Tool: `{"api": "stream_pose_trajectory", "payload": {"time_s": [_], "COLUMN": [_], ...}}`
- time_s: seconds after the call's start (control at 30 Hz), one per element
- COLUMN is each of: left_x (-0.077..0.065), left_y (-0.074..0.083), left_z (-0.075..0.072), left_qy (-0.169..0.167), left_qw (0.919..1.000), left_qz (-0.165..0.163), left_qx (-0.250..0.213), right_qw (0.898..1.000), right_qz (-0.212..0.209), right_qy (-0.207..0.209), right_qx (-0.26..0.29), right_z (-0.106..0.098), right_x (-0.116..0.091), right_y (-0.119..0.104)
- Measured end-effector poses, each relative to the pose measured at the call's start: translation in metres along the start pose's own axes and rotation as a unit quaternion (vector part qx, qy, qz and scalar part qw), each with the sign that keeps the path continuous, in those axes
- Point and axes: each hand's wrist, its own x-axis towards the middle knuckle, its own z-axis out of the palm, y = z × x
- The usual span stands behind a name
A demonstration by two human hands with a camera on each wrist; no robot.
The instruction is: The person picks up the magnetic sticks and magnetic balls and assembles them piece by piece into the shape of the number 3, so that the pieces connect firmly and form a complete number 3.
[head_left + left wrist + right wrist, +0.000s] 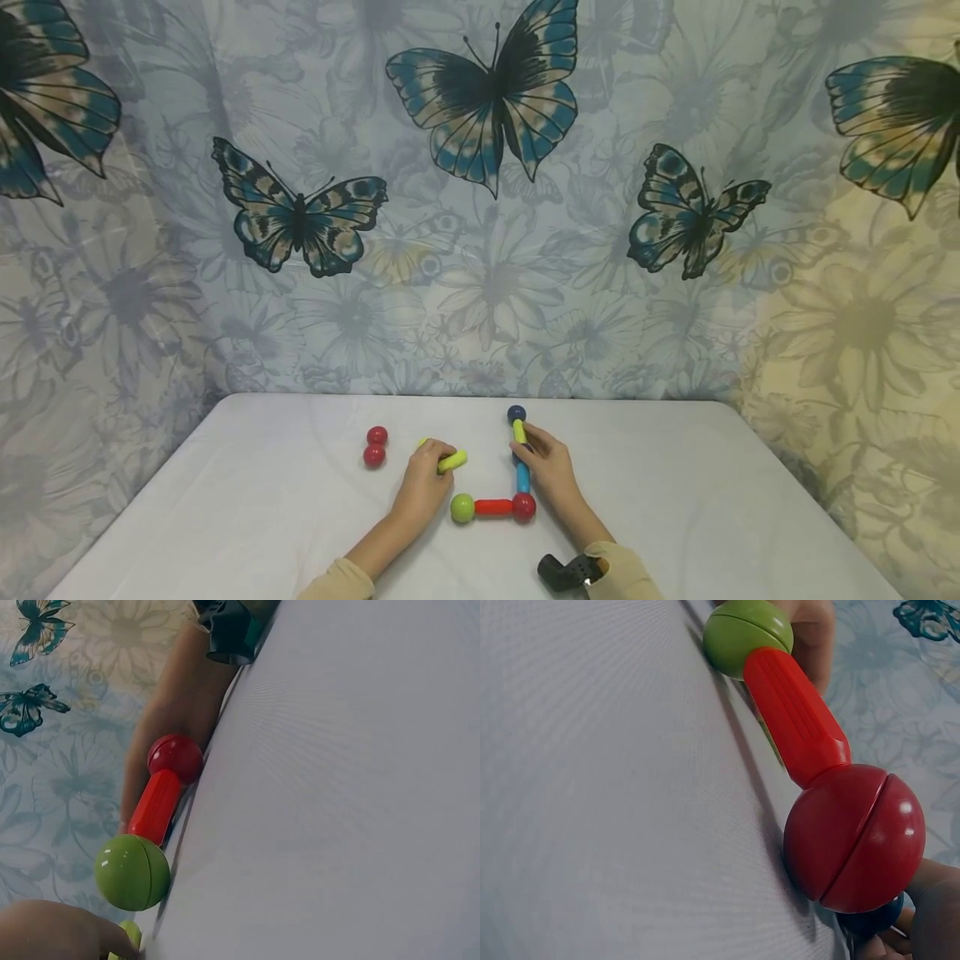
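Observation:
My left hand grips a curved yellow-green rod, whose middle is hidden by the fingers. The right hand pinches a short yellow rod, with a dark blue ball at its far end. Another dark ball, mostly covered by the right thumb, joins that rod to a blue rod. The chain turns at a red ball and runs left along a red rod to a green ball. In the right wrist view, the red ball is large and near.
Two loose red balls lie left of the left hand on the white-covered table. Behind the table hangs a cloth with butterflies and flowers. A black strapped device is on the right wrist.

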Motion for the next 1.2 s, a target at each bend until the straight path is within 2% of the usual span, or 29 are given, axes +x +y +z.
{"api": "stream_pose_trajectory", "payload": {"time_s": [0.37, 0.6, 0.8, 1.2], "left_x": [0.007, 0.017, 0.027, 0.043], "left_y": [0.001, 0.002, 0.004, 0.009], "left_z": [0.0, 0.002, 0.002, 0.01], "left_qy": [-0.035, -0.025, -0.038, -0.035], "left_qw": [0.999, 0.9987, 0.9986, 0.9988], "left_qz": [0.005, 0.032, 0.01, 0.017], "left_qx": [-0.025, -0.031, -0.034, -0.028], "right_qw": [1.0, 1.0, 1.0, 1.0], "right_qz": [0.0, 0.0, 0.004, -0.009], "right_qy": [0.001, 0.001, 0.001, -0.002], "right_qx": [0.004, 0.001, -0.005, 0.0], "right_z": [0.002, 0.002, 0.002, -0.001], "right_x": [0.001, 0.002, 0.001, 0.0], "right_y": [0.001, 0.001, 0.002, 0.003]}}
